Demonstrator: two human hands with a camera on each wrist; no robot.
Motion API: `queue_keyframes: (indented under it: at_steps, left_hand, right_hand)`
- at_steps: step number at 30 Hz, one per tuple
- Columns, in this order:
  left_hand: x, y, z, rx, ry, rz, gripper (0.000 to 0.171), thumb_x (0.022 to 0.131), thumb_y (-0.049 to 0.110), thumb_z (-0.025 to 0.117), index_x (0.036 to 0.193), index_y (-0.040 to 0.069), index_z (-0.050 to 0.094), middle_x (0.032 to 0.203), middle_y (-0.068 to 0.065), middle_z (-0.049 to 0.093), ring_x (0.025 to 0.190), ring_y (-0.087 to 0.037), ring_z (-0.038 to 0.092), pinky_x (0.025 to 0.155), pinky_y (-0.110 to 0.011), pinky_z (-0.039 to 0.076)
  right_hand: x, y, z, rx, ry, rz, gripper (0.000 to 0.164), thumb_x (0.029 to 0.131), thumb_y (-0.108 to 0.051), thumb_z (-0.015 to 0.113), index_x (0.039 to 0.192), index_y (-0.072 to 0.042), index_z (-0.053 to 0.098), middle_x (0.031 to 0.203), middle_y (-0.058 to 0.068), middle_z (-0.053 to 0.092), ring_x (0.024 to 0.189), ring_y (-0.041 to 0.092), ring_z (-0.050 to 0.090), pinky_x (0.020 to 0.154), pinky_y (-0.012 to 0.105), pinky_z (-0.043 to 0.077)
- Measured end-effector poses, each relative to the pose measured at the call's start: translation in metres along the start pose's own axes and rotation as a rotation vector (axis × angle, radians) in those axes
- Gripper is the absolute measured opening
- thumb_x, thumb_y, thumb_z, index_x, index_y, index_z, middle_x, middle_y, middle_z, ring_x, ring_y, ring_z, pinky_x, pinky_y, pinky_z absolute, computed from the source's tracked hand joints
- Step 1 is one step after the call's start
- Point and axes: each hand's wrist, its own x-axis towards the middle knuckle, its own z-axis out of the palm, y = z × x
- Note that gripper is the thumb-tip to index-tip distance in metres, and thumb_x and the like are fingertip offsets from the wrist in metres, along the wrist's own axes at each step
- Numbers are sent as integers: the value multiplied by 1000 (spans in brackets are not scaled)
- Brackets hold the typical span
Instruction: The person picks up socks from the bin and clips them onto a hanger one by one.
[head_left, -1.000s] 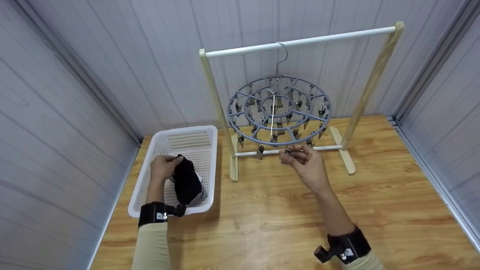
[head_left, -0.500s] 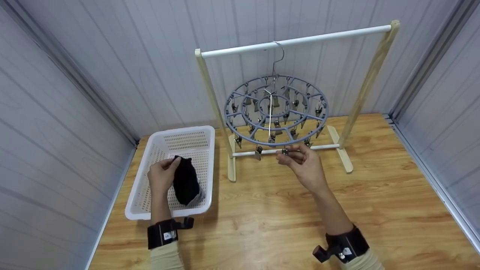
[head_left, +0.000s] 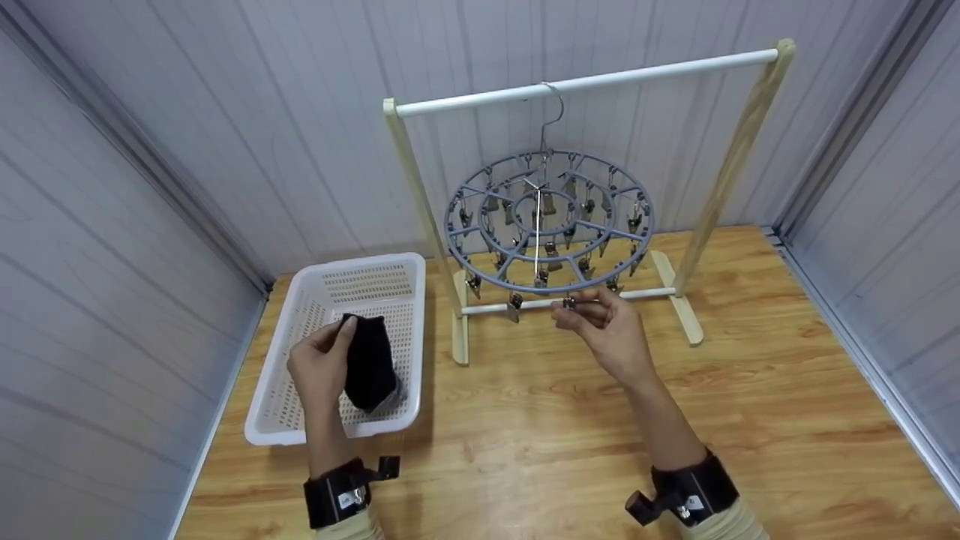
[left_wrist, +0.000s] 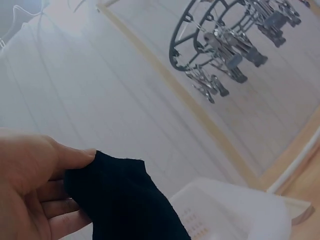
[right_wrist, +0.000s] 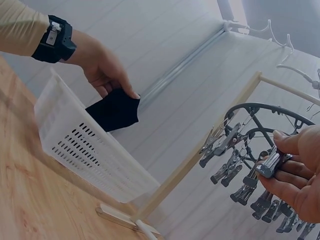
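My left hand [head_left: 319,369] pinches a black sock [head_left: 369,365] at its upper edge, thumb on the near side. The sock hangs over the white basket [head_left: 358,262], and a bit of greyish cloth [head_left: 391,401] shows behind its lower end. At the front of the round clip hanger [head_left: 546,289], my right hand [head_left: 619,349] holds one metal clip [right_wrist: 270,164] between thumb and fingers. That clip points downward below the ring. In the left wrist view the cloth [left_wrist: 122,192] droops from my thumb and fingers; its lower end is cut off.
The hanger hooks over the white top bar [head_left: 637,77] of a wooden-sided rack. Several other metal clips [head_left: 514,304] dangle from its rings. A rack foot [head_left: 460,337] stands just right of the basket. Pale panel walls enclose the wood-patterned surface [head_left: 525,450].
My left hand has shifted slightly toward me and spread the sock flatter, so its upper edge shows more. The right hand keeps its hold on the clip. The whole view has drifted slightly.
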Motion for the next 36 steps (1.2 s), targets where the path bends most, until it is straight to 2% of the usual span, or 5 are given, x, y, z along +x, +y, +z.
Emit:
queue_keyframes:
  at_steps: [5,15,21,25,36]
  left_hand:
    - [-7,5,-4,-90,14,29,37,84,41,77,99,8,79,90,-8,74,75,-13,68,65,-20,53]
    - [-22,28,-14,-264,-23,-37,29,86,27,78,103,3,77,87,1,74,76,-16,68,67,-25,57]
    - [-38,56,-21,-331,-32,13,23,87,15,77,102,-3,75,83,-1,74,72,-19,69,65,-25,57]
    - [-44,64,-20,-376,-37,70,19,86,9,77,100,-5,75,83,-4,74,73,-25,69,65,-25,57]
    - [-57,77,-12,-337,-48,130,16,88,7,75,98,-5,75,87,-11,74,77,-33,69,66,-23,56]
  right_hand:
    - [0,-1,-2,-6,0,18,37,85,-12,77,112,7,60,104,23,69,95,45,67,85,43,57]
    - [1,0,-2,-28,19,16,38,83,-13,79,110,6,60,103,23,70,92,43,68,85,47,56]
    - [2,-1,-2,-17,24,18,37,84,-11,78,110,6,58,103,22,69,95,41,68,84,44,57]
    - [1,-2,-2,-19,19,17,36,85,-10,77,110,6,58,104,22,69,95,34,70,84,42,57]
    - [-1,-2,-3,-18,-5,14,37,87,-11,76,113,7,58,107,23,68,99,36,69,87,45,55]
